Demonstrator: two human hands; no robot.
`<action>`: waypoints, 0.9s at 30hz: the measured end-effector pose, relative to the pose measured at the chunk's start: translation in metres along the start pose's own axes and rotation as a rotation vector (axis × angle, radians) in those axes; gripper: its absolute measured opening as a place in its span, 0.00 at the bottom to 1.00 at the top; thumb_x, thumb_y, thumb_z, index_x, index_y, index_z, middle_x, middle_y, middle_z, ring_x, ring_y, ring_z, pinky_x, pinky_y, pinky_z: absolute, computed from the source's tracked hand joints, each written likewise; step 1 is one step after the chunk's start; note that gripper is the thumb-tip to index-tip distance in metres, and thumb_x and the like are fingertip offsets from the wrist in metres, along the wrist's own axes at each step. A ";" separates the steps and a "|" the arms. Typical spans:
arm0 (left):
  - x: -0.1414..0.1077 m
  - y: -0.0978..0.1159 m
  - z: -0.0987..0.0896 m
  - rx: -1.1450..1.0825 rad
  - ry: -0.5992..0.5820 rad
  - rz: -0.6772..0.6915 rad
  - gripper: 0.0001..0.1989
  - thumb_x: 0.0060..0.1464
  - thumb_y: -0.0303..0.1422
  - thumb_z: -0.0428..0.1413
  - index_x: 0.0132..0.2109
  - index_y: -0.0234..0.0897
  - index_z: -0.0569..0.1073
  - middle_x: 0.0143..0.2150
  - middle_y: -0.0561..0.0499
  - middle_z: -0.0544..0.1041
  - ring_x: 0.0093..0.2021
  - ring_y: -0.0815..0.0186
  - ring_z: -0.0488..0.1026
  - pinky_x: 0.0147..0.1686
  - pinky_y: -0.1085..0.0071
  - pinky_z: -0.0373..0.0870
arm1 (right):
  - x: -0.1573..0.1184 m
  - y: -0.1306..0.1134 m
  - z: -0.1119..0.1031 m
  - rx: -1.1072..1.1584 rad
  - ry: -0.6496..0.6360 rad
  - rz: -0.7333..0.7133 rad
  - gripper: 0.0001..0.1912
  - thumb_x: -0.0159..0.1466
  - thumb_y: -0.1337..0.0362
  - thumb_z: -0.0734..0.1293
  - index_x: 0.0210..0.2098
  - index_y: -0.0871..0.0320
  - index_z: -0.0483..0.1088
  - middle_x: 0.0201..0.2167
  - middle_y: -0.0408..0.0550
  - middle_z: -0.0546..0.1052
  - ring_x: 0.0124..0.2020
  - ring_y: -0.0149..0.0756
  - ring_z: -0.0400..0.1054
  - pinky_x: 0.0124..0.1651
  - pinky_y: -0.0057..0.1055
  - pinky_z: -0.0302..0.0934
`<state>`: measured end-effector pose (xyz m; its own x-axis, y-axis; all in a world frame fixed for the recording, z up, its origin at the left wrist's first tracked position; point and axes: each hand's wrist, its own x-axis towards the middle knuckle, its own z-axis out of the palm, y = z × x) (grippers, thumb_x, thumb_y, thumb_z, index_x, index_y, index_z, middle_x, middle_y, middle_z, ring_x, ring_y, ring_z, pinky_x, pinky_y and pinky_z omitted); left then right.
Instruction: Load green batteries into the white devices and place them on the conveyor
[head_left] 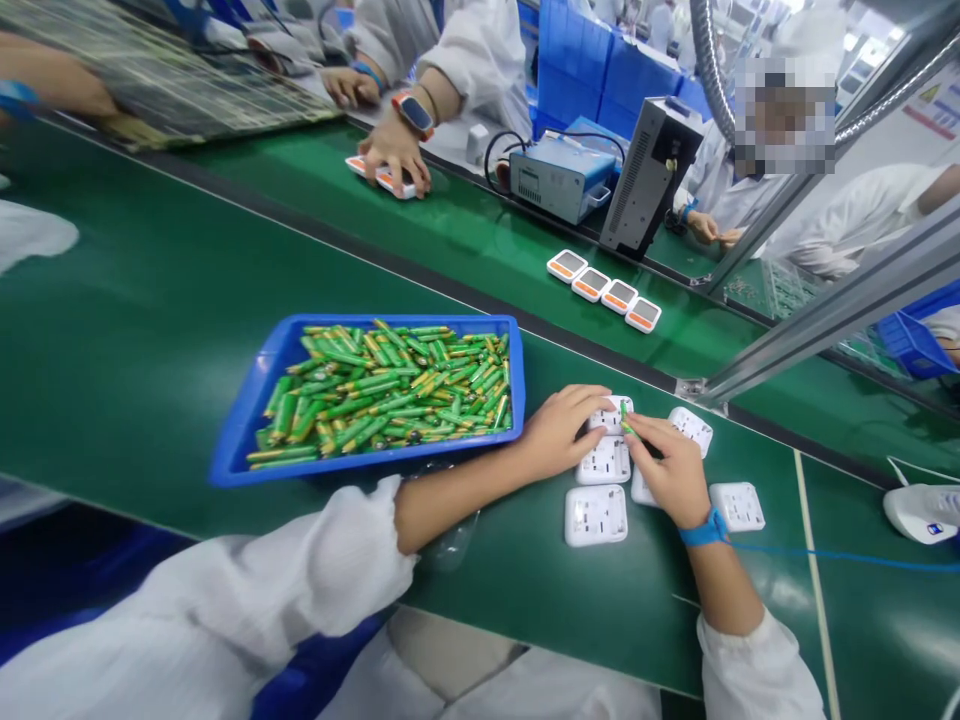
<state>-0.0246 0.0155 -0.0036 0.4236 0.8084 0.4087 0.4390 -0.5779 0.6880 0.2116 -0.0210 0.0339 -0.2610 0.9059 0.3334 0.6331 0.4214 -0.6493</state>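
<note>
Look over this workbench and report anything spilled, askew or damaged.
Nothing looks spilled or visibly damaged; the batteries lie heaped inside the blue bin. One thing is slightly askew: the white unit just beyond the right hand sits turned compared with those to its left.

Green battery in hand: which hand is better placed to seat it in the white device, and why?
Probably the right hand: its grip has the green battery at the white device, while the left hand touches the device's left side.
</note>
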 end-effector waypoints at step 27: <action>0.001 -0.004 0.001 -0.015 -0.009 0.006 0.14 0.70 0.33 0.57 0.59 0.41 0.78 0.67 0.42 0.79 0.68 0.49 0.75 0.69 0.45 0.72 | 0.011 0.015 0.001 0.202 0.076 0.262 0.15 0.75 0.55 0.66 0.56 0.51 0.79 0.49 0.50 0.86 0.50 0.45 0.82 0.56 0.42 0.75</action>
<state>-0.0253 0.0188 -0.0067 0.4334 0.8038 0.4076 0.4243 -0.5810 0.6946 0.2169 -0.0048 0.0271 -0.0485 0.9820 0.1825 0.5121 0.1813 -0.8396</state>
